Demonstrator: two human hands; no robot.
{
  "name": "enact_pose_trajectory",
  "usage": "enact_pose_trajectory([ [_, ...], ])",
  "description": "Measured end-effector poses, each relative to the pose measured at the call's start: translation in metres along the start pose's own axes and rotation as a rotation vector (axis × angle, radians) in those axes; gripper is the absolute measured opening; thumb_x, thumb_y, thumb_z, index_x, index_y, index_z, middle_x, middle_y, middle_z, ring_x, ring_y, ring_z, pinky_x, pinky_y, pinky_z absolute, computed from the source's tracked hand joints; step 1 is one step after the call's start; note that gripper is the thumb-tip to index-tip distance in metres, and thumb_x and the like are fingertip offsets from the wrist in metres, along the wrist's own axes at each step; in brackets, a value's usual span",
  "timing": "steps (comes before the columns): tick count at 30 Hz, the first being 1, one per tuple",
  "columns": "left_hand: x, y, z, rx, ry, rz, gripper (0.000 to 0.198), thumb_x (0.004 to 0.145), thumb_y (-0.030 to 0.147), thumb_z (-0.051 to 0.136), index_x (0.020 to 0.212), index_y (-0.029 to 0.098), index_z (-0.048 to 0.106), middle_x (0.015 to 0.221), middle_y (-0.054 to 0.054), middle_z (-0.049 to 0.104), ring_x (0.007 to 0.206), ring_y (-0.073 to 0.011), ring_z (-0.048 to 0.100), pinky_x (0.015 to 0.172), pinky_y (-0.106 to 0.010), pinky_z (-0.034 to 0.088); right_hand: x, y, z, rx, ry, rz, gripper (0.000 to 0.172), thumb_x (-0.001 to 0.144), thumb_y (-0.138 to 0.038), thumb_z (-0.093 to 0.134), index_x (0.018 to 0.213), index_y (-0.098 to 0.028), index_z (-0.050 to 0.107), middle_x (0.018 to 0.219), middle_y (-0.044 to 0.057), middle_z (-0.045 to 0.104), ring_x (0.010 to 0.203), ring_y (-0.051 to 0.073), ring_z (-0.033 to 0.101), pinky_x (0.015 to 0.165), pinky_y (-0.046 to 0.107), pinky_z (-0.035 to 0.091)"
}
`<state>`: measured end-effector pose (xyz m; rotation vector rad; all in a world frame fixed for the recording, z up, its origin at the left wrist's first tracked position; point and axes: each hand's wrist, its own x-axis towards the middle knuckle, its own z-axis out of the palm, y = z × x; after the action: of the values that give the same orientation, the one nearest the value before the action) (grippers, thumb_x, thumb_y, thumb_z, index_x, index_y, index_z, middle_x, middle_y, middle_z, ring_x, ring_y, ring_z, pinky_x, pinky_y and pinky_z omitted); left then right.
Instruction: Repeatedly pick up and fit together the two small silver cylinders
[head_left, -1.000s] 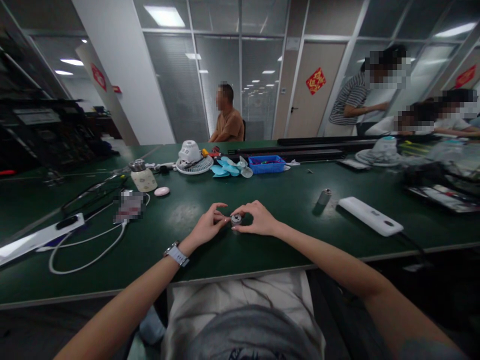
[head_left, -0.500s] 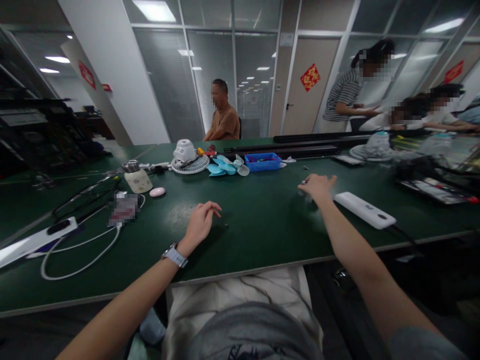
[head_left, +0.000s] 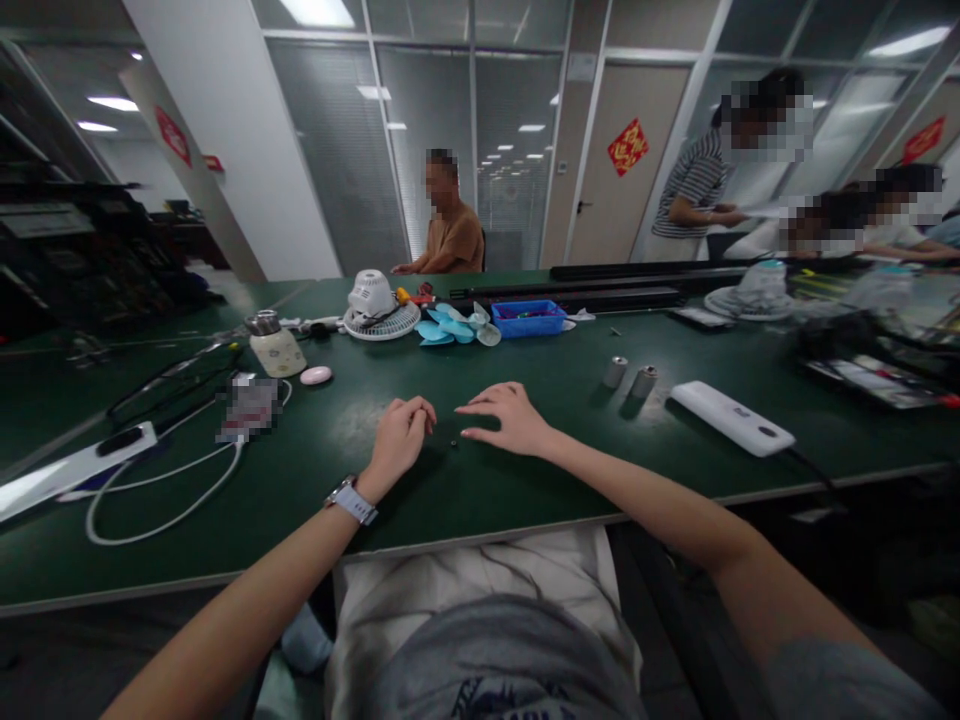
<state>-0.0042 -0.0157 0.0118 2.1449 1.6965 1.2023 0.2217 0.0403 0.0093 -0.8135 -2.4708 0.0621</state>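
My left hand (head_left: 401,440) hovers over the green table with its fingers curled together; whatever they may hold is hidden. Facing it from the right, my right hand (head_left: 514,420) has thumb and fingers apart and nothing visible between them. A tiny metal piece, like a nut (head_left: 454,443), lies on the tabletop between and just below the two hands. To the right stand two short silver metal cylinders, the left one (head_left: 615,373) and the right one (head_left: 643,383), upright side by side and apart from my right hand.
A white power bank-like device (head_left: 731,418) lies at right with a dark cable. Along the back are a white fan part (head_left: 371,300), light-blue fan blades (head_left: 454,325) and a blue tray (head_left: 528,319). At left are a bottle (head_left: 276,345) and white cable (head_left: 94,520). Several people are beyond.
My right hand has moved left from the metal cylinders, leaving both standing in view, and is now near my left hand. The left hand's fingers have curled in more.
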Motion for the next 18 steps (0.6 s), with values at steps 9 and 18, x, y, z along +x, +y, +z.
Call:
enact_pose_trajectory([
  [9, 0.0, -0.001, 0.001, 0.021, -0.006, 0.019, 0.027, 0.086, 0.02, 0.038, 0.069, 0.023, 0.059, 0.061, -0.001, 0.062, 0.078, -0.0214, 0.053, 0.073, -0.032, 0.039, 0.006, 0.002, 0.007, -0.026, -0.031, -0.068, 0.023, 0.089, -0.049, 0.061, 0.096, -0.035, 0.078, 0.116, 0.003, 0.067, 0.115, 0.025, 0.049, 0.096, 0.044, 0.028],
  [18, -0.001, 0.0, 0.001, 0.025, -0.015, 0.03, 0.027, 0.087, 0.021, 0.039, 0.07, 0.023, 0.06, 0.061, -0.001, 0.062, 0.078, -0.0214, 0.053, 0.071, -0.031, 0.04, -0.045, 0.133, -0.106, -0.447, 0.371, 0.774, 0.04, 0.095, -0.049, 0.046, 0.107, -0.025, 0.077, 0.11, 0.013, 0.07, 0.108, 0.033, 0.05, 0.092, 0.048, 0.027],
])
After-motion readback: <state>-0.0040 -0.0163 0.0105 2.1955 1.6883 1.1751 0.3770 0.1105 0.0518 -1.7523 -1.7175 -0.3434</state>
